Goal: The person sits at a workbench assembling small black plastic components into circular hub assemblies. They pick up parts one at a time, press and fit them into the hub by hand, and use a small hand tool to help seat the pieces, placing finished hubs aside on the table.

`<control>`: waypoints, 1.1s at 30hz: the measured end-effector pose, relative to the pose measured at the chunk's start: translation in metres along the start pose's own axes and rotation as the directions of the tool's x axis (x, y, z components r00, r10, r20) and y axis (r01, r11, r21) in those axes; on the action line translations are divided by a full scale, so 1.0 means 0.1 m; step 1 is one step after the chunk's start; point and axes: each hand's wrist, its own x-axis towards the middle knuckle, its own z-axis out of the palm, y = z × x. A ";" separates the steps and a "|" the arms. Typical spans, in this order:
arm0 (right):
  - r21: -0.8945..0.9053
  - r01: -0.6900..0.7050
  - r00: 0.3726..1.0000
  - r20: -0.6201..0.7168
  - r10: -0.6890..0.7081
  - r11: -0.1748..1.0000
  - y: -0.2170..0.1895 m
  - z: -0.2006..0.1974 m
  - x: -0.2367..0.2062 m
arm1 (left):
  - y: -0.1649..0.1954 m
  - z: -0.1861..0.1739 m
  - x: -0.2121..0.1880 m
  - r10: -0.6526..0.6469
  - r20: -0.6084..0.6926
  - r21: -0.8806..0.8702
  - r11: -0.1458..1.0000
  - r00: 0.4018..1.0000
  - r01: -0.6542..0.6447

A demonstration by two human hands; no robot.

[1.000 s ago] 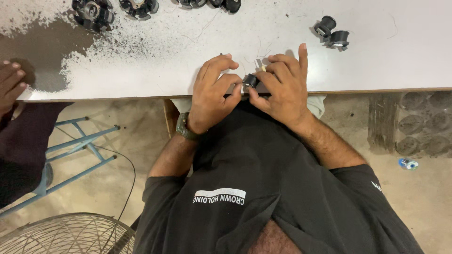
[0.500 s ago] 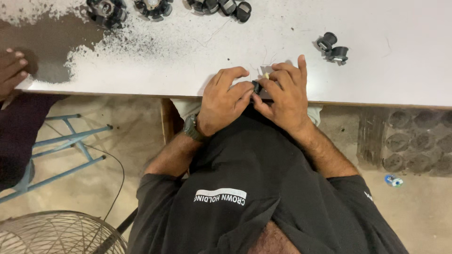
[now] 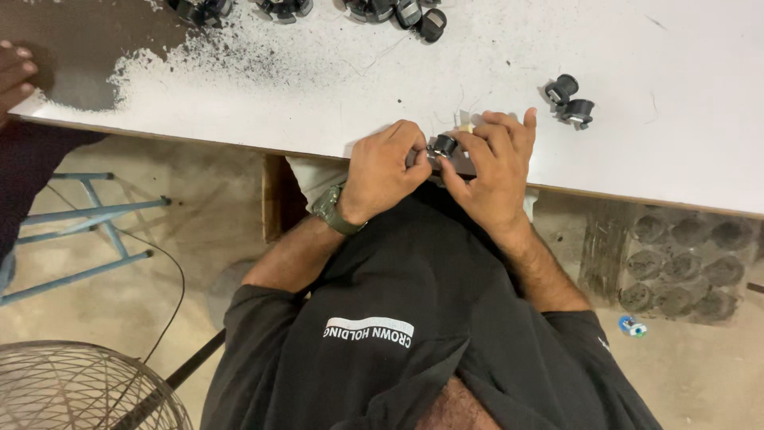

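A small black cylindrical part (image 3: 443,146) sits at the near edge of the white bench (image 3: 684,95), pinched between both hands. The left hand (image 3: 386,171) and right hand (image 3: 495,171) are drawn together, fingers closed on the part. Two similar black parts (image 3: 570,99) lie well apart to the right. More black parts (image 3: 394,11) line the far edge, beside dark dust (image 3: 247,60). Another person's hand (image 3: 14,76) rests at the left end. A wire fan guard (image 3: 79,386) stands on the floor.
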 end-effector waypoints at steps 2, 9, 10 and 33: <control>0.044 -0.001 0.998 -0.061 0.004 0.999 -0.03 -0.03 -0.04 | -0.01 0.02 -0.01 0.088 -0.077 0.025 0.996 0.993 -0.086; 0.309 0.104 0.987 -0.152 -0.059 0.945 -0.12 0.17 -0.20 | -0.06 0.08 -0.04 0.124 -0.108 0.012 0.992 0.986 -0.123; 0.280 0.104 0.988 -0.142 -0.066 0.954 -0.12 0.21 -0.21 | -0.06 0.09 -0.04 0.132 -0.118 0.001 0.991 0.984 -0.133; 0.149 0.082 0.987 -0.150 -0.060 0.985 0.00 0.23 -0.16 | -0.09 0.04 -0.09 0.152 -0.108 -0.106 0.981 0.982 -0.164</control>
